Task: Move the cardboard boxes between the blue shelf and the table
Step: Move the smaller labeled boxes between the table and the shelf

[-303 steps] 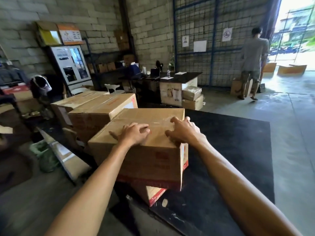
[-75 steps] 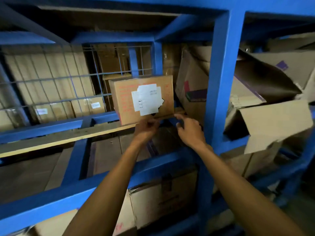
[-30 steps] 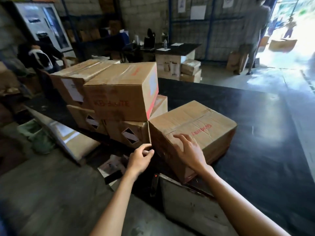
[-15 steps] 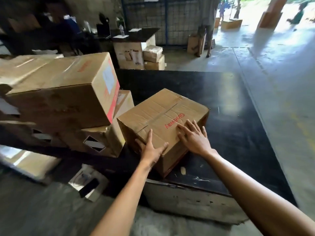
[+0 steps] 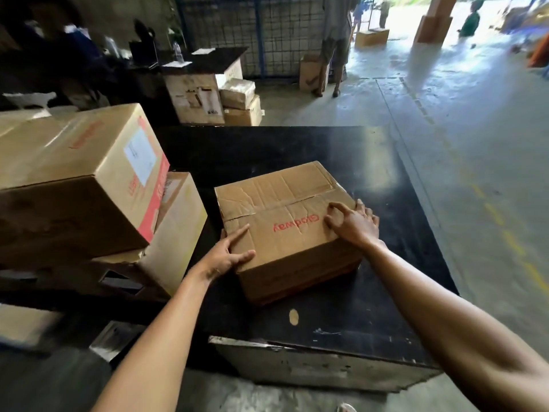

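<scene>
A creased cardboard box with red lettering (image 5: 285, 215) rests on the black table (image 5: 371, 292), near its front edge. My left hand (image 5: 228, 255) grips the box's near left corner, thumb on top and fingers on the front face. My right hand (image 5: 353, 223) lies on the box's right top edge with its fingers curled on the lid. The blue shelf is out of view.
A stack of larger cardboard boxes (image 5: 77, 179) fills the table's left side, close to the held box. Behind stand a dark desk (image 5: 205, 59) with boxes beside it and a wire fence. A person (image 5: 335, 40) stands at the back near the bright doorway.
The box has slid to the right and turned squarer on the table. My hands have spread from its near corner to its left corner and right edge. The view has shifted right.
</scene>
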